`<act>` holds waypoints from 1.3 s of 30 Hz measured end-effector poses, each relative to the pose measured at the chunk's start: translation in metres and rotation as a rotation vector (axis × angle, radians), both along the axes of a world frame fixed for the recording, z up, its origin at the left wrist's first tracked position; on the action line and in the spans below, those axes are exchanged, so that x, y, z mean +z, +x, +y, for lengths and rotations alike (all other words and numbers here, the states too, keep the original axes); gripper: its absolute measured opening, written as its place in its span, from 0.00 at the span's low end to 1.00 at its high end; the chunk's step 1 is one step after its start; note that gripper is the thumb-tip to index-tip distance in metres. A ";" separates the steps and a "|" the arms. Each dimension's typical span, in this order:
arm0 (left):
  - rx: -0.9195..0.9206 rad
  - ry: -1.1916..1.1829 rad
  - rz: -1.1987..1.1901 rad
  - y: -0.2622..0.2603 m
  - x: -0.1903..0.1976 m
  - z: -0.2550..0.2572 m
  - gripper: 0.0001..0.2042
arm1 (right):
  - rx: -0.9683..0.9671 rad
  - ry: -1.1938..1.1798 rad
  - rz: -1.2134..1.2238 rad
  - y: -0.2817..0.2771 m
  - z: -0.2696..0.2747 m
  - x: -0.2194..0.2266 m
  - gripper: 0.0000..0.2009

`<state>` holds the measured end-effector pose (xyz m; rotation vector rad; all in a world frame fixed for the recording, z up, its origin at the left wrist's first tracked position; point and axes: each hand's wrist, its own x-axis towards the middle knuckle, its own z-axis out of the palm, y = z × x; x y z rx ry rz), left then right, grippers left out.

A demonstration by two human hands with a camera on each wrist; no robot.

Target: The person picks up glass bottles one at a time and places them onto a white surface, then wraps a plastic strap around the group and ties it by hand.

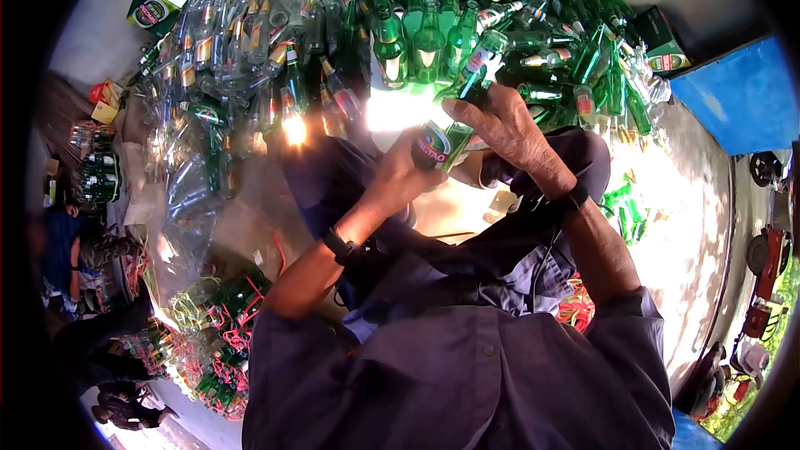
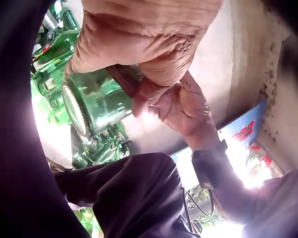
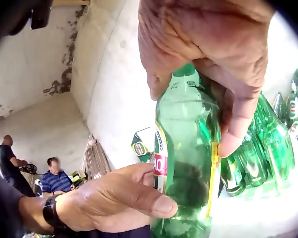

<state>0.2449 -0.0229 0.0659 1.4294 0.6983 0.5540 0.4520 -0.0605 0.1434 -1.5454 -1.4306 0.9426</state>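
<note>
A green glass beer bottle with a Tsingtao label is held tilted between both hands, in front of the knees. My left hand grips its lower body, the thumb lying across the glass in the right wrist view. My right hand is round the neck and shoulder of the same beer bottle, hiding its mouth. In the left wrist view the bottle's round base shows, the fingers of both hands close together on it. Another labelled green bottle appears just beyond the right hand.
Several green bottles stand upright ahead. Around them lies a large heap of clear bottles and green bottles. A blue panel is at right; bundled bottles lie at left. Two people appear farther off.
</note>
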 end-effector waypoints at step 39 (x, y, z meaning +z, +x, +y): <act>0.272 0.409 0.053 0.092 -0.026 0.118 0.14 | 0.945 -0.029 0.486 -0.019 -0.175 0.009 0.20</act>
